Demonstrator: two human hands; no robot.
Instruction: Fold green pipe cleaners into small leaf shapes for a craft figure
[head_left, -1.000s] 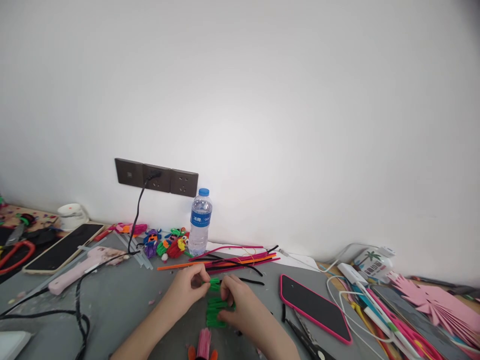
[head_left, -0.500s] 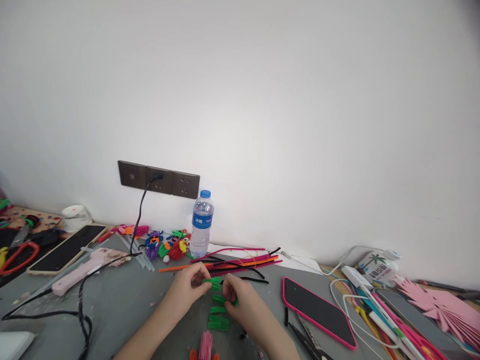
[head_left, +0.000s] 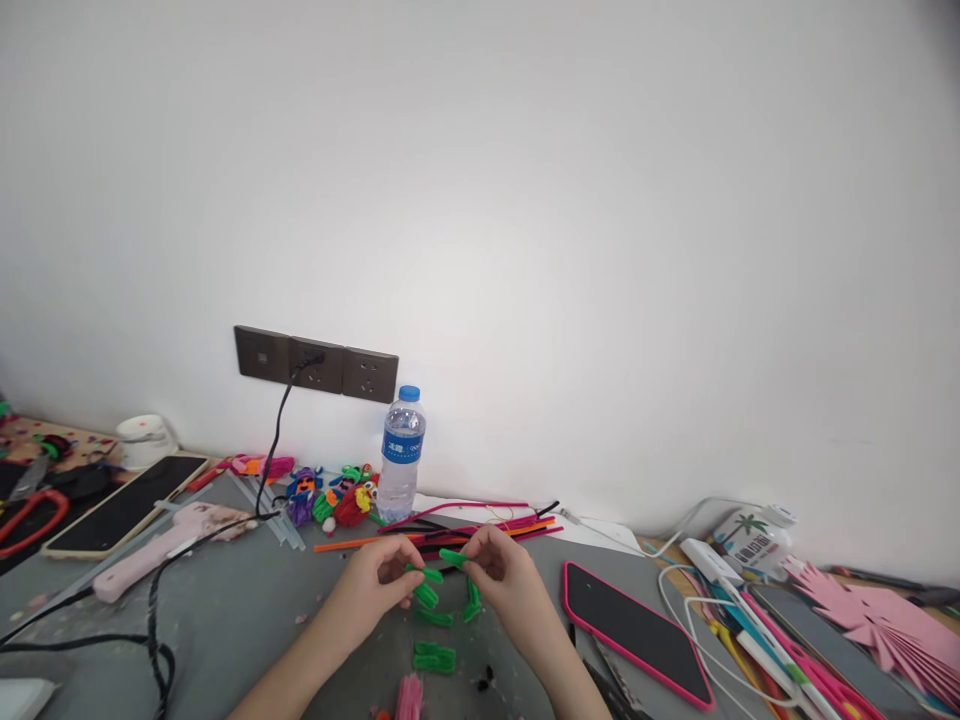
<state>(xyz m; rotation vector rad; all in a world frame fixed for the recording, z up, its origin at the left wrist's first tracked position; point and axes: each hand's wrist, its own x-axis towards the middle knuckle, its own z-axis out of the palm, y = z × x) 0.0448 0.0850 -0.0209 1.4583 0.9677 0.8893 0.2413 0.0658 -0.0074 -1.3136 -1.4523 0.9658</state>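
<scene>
Between thumb and fingers, my left hand (head_left: 386,578) pinches folded green pipe cleaner pieces (head_left: 426,596). My right hand (head_left: 499,572) grips another short green pipe cleaner (head_left: 451,557), its end pointing left toward the first. A bent green piece (head_left: 472,603) shows just below the right fingers; I cannot tell whether it is held or lies on the table. Nearer to me, a green strip (head_left: 433,619) and a folded green bundle (head_left: 434,657) lie on the grey tabletop. A pink pipe cleaner bundle (head_left: 409,697) is partly cut off at the bottom edge.
Loose pipe cleaners (head_left: 480,530) lie behind my hands beside a water bottle (head_left: 401,455) and small figures (head_left: 349,495). A pink glue gun (head_left: 150,560) with black cord is left. A pink-cased phone (head_left: 637,632), scissors (head_left: 616,680) and white cables (head_left: 694,625) are right.
My right hand has risen slightly and now holds a green piece in view. The green pieces in my left hand have tilted downward. The view has shifted a little.
</scene>
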